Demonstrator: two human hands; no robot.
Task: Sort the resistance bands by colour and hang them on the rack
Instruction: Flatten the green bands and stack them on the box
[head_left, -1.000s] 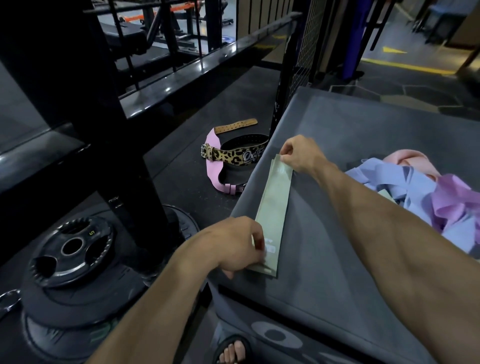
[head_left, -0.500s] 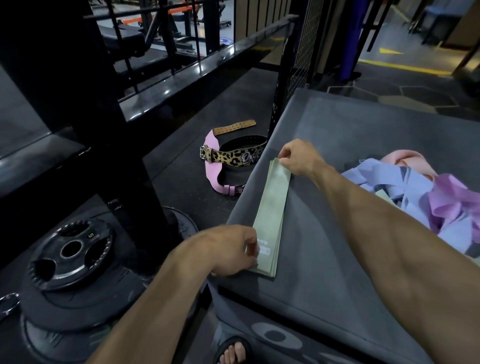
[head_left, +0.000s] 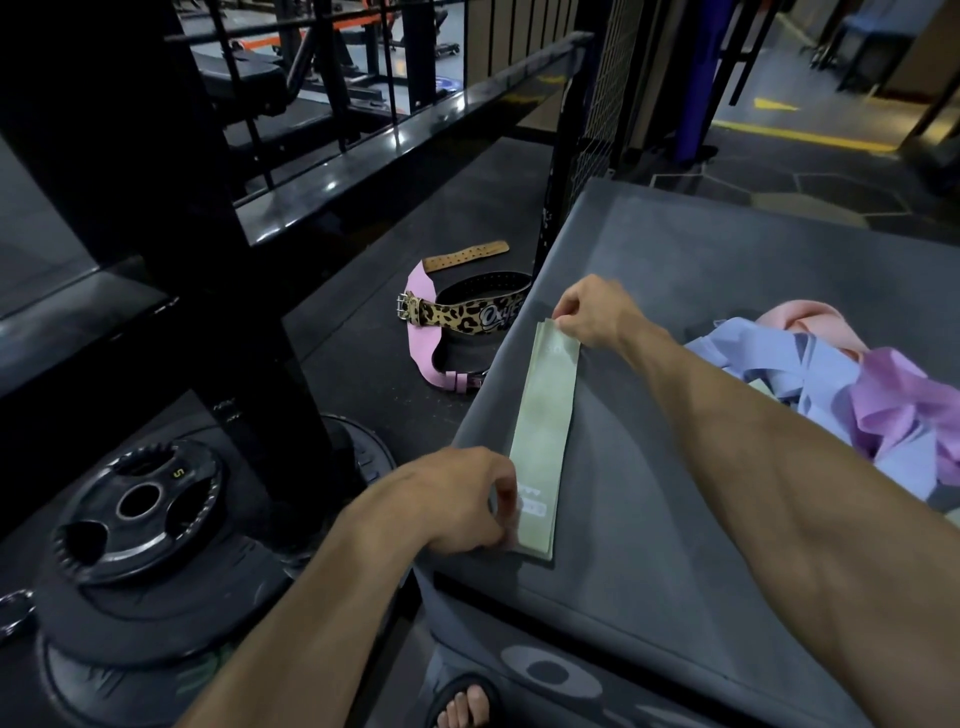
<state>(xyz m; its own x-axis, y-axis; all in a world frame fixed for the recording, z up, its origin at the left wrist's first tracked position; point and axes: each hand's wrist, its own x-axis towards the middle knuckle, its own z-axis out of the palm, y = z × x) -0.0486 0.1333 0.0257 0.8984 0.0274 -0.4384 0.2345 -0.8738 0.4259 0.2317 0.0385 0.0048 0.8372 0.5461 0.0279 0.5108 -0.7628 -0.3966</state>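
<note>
Your left hand (head_left: 470, 501) pinches the green band's (head_left: 543, 431) near end, right hand (head_left: 592, 312) the far end; it lies lengthwise away from you.

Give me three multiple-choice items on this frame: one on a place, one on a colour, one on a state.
1. Where does the green band lie?
A. On the grey pad
B. On the weight plates
C. On the floor by the belt

2. Which colours show in the band pile?
A. Red and black
B. Blue, purple and pink
C. Orange only

3. How is the green band held?
A. Left hand alone
B. Neither hand touches it
C. One hand at each end

Answers:
1. A: it lies flat along the pad's left edge.
2. B: blue, purple and pink bands lie tangled at the right.
3. C: the left hand pinches the near end and the right hand the far end.
</note>
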